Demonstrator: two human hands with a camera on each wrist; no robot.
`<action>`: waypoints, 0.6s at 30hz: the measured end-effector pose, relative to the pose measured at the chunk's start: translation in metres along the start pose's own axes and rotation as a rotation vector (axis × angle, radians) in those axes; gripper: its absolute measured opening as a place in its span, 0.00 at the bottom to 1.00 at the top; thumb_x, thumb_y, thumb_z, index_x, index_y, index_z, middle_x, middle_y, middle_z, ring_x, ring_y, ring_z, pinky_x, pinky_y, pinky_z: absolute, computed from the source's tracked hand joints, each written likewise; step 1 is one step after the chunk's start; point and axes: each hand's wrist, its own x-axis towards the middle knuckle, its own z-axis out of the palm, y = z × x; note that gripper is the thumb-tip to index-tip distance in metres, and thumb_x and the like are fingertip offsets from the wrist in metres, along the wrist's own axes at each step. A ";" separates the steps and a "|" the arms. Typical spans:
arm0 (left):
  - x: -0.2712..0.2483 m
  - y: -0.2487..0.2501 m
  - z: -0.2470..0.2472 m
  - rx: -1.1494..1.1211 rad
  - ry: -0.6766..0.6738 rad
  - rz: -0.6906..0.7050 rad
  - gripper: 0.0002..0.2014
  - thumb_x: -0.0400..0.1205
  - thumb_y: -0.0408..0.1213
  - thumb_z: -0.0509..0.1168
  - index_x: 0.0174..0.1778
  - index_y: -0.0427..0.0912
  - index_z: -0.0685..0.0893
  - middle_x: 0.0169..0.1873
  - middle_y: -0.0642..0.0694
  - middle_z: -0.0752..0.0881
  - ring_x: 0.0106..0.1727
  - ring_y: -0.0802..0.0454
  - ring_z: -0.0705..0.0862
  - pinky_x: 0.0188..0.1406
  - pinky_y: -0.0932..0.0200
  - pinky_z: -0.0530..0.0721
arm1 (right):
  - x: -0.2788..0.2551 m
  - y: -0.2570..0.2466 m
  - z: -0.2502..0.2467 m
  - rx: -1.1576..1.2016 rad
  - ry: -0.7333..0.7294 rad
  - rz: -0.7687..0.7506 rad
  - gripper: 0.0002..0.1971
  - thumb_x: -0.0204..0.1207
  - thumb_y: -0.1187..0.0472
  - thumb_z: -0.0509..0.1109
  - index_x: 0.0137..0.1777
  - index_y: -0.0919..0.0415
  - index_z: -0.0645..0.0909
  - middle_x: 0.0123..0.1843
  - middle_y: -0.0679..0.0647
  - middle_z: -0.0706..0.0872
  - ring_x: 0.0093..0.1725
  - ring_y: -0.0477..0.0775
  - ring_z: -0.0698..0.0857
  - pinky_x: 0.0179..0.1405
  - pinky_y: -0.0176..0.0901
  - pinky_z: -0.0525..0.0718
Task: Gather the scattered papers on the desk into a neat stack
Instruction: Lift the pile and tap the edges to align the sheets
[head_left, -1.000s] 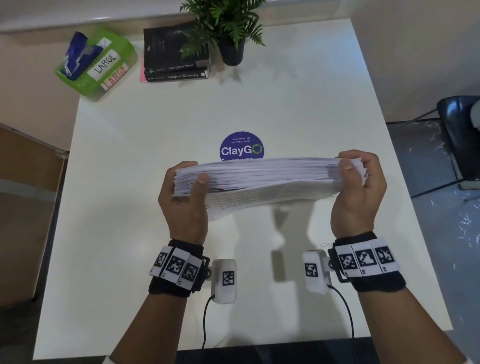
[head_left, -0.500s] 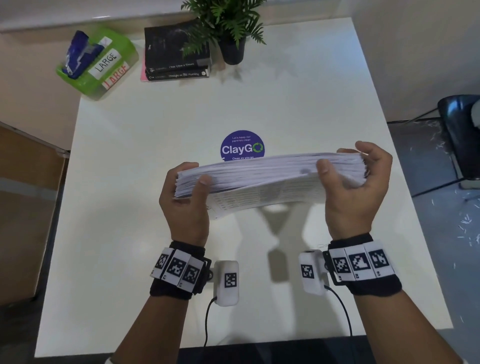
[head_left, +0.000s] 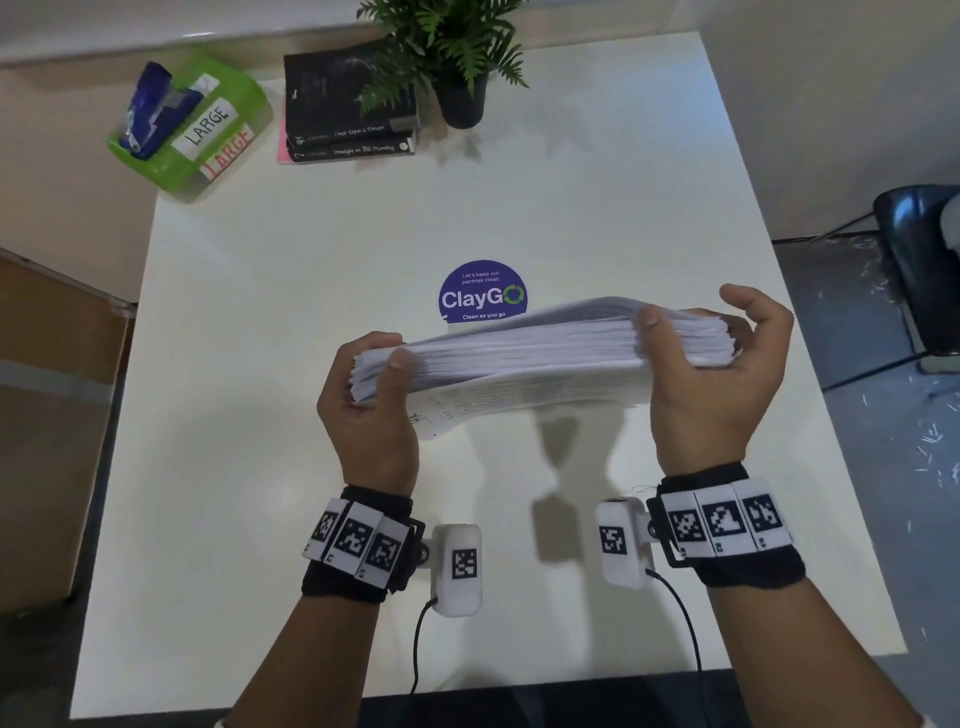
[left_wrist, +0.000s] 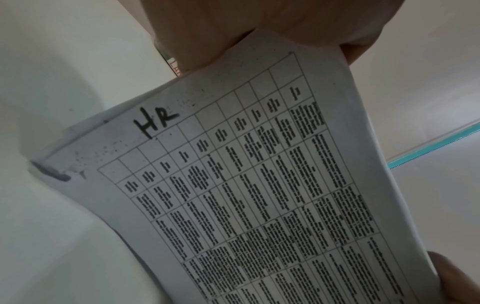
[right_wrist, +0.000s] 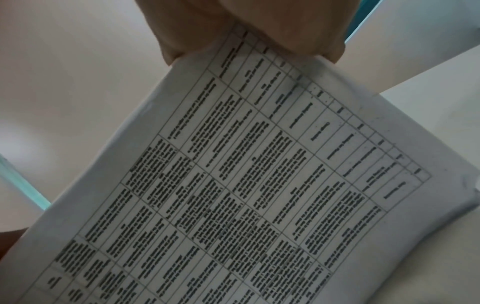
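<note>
A thick stack of white papers (head_left: 524, 353) hangs above the white desk (head_left: 291, 322), held level between both hands. My left hand (head_left: 371, 395) grips its left end, thumb on the near edge and fingers behind. My right hand (head_left: 722, 364) cups the right end from below, thumb pressed on the near edge, fingers curled up and loosened behind it. Both wrist views show the bottom sheet (left_wrist: 259, 185) from below, a printed table marked "HR", and the same printed sheet (right_wrist: 246, 185) bowed between the palms.
A round purple ClayGO sticker (head_left: 483, 291) lies on the desk just behind the stack. At the far edge stand a potted plant (head_left: 457, 62), two black books (head_left: 348, 104) and a green box (head_left: 192, 124) labelled LARGE. A dark chair (head_left: 919, 270) stands to the right.
My right hand has loosened: its fingers, earlier wrapped over the stack's right end, have lifted away, and the thumb has slid left along the near edge. The stack's right end has risen slightly.
</note>
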 end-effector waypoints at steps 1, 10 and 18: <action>0.000 0.000 0.000 -0.002 -0.001 0.002 0.08 0.74 0.43 0.67 0.43 0.43 0.83 0.40 0.57 0.86 0.43 0.62 0.83 0.43 0.70 0.78 | 0.001 0.001 0.000 0.017 0.002 -0.011 0.23 0.73 0.62 0.80 0.63 0.56 0.74 0.47 0.57 0.86 0.46 0.49 0.86 0.51 0.49 0.87; 0.010 -0.006 -0.010 -0.080 -0.250 0.032 0.33 0.69 0.63 0.74 0.59 0.43 0.74 0.48 0.60 0.81 0.46 0.60 0.82 0.44 0.65 0.80 | 0.020 0.041 -0.022 0.205 -0.454 -0.015 0.56 0.53 0.31 0.84 0.76 0.58 0.64 0.62 0.53 0.73 0.57 0.54 0.75 0.57 0.44 0.80; 0.007 -0.035 -0.030 0.370 -0.413 0.079 0.24 0.69 0.27 0.73 0.61 0.33 0.76 0.46 0.65 0.84 0.48 0.68 0.83 0.51 0.75 0.77 | 0.026 0.062 -0.027 -0.077 -0.532 0.033 0.20 0.62 0.78 0.73 0.53 0.61 0.81 0.47 0.50 0.87 0.48 0.46 0.88 0.51 0.44 0.85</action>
